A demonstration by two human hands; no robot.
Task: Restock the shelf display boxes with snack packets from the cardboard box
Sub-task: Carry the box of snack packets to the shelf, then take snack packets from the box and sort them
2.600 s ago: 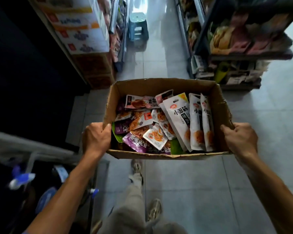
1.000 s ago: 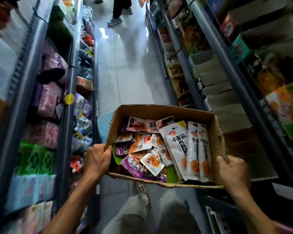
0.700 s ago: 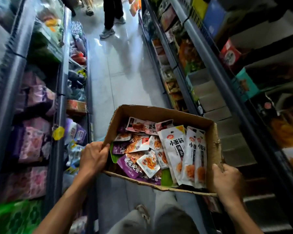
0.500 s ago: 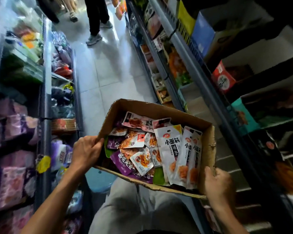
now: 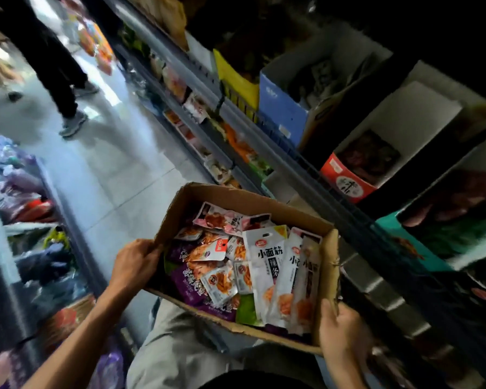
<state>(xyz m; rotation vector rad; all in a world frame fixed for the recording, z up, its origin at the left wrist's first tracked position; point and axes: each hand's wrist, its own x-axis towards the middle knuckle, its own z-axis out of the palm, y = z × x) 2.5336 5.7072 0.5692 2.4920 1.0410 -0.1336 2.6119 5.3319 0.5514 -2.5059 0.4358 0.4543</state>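
Shelves (image 5: 298,161): long metal run, up and to the right of the right hand, holding open display boxes; a blue box (image 5: 281,113) farthest off, a red box (image 5: 345,181) nearer, a teal box (image 5: 404,242) just above the right hand.

Floor (image 5: 118,169): pale tiles, beyond the left hand; another person's legs (image 5: 59,68) stand far up the aisle.

Cardboard box (image 5: 328,265): open-topped, tilted, carried between both hands above the wearer's lap.

Snack packets (image 5: 267,265): loose heap inside the cardboard box; tall white ones lie toward the right hand, purple and small ones toward the left.

Left hand (image 5: 135,265): arm stretched forward, fingers curled over the box's left wall, grasping it.

Right hand (image 5: 343,332): grasps the near right corner, thumb on the rim.
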